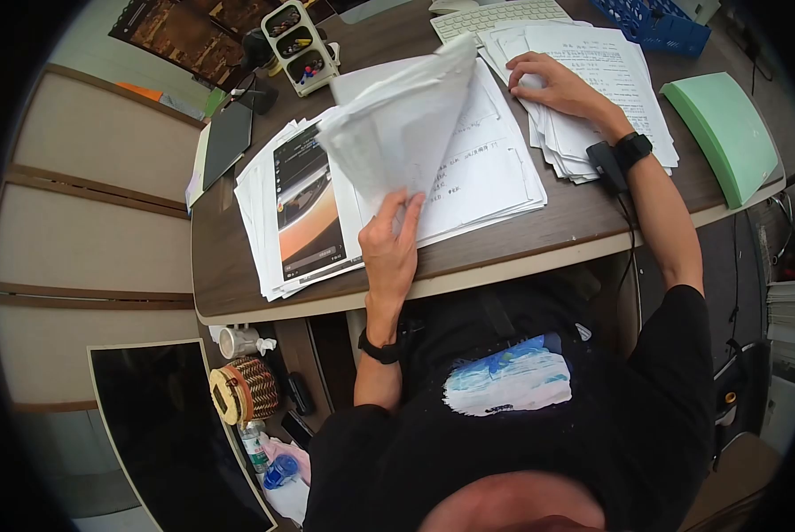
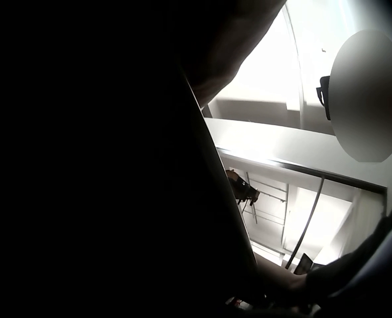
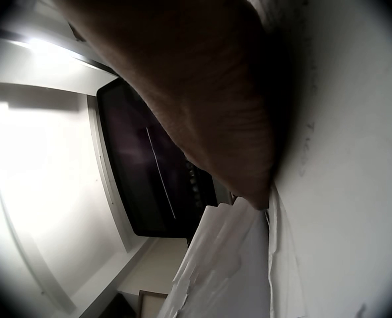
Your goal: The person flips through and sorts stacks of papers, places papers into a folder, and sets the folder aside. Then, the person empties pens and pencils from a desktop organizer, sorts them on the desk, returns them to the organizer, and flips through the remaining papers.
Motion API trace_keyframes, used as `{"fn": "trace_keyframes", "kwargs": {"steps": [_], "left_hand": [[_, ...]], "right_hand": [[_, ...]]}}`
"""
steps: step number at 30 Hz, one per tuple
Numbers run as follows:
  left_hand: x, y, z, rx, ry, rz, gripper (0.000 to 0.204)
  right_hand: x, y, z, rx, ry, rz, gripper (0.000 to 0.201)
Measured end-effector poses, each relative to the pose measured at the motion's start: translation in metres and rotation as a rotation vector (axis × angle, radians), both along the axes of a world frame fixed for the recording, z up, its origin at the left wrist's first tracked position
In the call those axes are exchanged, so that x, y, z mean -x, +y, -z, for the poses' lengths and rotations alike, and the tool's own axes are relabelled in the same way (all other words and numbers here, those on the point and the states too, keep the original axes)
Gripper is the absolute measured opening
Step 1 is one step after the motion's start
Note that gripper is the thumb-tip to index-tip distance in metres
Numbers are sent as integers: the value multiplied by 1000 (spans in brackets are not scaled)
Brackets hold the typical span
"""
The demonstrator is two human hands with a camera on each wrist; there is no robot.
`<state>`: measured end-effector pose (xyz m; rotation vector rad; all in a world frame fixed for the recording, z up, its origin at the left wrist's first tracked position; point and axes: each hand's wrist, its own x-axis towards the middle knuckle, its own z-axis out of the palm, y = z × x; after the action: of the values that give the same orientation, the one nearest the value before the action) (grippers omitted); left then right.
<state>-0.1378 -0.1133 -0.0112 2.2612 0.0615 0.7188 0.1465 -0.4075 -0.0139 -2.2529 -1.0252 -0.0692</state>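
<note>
In the head view my left hand (image 1: 390,244) pinches the lower edge of a lifted, bent sheet (image 1: 397,124) between thumb and fingers. Beneath that sheet lies a middle stack of papers (image 1: 495,182) with handwriting and brackets. My right hand (image 1: 557,86) rests on the right stack of printed papers (image 1: 641,106), its fingers bent loosely at the stack's left edge. At the left, a printed page with a dark picture (image 1: 313,208) tops another stack. The right wrist view shows my right hand (image 3: 209,99) close against a paper surface (image 3: 355,172); the left wrist view is mostly dark.
A pen organizer (image 1: 301,49) and a white keyboard (image 1: 495,16) stand behind the papers. A blue basket (image 1: 659,28) is at the back right, a green folder (image 1: 725,133) at the right edge. Left of my body are a woven basket (image 1: 254,388), a mug (image 1: 236,342) and a bottle (image 1: 253,443).
</note>
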Motion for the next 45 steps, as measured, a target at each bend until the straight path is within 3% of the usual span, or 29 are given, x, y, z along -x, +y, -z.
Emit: {"fn": "trace_keyframes", "kwargs": {"steps": [3, 12, 16, 18, 19, 22, 24, 30, 34, 37, 45], "left_hand": [[-1, 1, 1, 113, -33, -35, 22], [-3, 7, 4, 188, -90, -31, 22], [-4, 3, 0, 155, -9, -76, 20], [-10, -7, -6, 80, -312, -96, 13], [-10, -7, -5, 81, -313, -96, 13], [-6, -3, 2, 107, -265, -21, 15], [-3, 4, 1, -32, 1, 134, 31], [4, -4, -15, -48, 189, 141, 62], [2, -2, -9, -51, 196, 135, 66], [-2, 2, -4, -93, 9, 189, 66], [4, -3, -13, 10, 173, 160, 61]], "right_hand": [[-1, 0, 2, 6, -16, 7, 23], [-2, 0, 3, -4, -17, -1, 22], [-3, 0, 4, 2, -26, 3, 22], [-2, 0, 3, 4, -28, 4, 22], [-3, 0, 2, 5, -29, 4, 22], [-2, 0, 4, 3, -32, -10, 22], [-1, 0, 3, -13, -13, 2, 22], [-4, -1, 4, -5, -35, -17, 21], [1, 0, -2, 5, -10, -19, 20], [0, 0, 0, 2, -14, 16, 20], [-1, 0, 1, -4, -19, 2, 20]]}}
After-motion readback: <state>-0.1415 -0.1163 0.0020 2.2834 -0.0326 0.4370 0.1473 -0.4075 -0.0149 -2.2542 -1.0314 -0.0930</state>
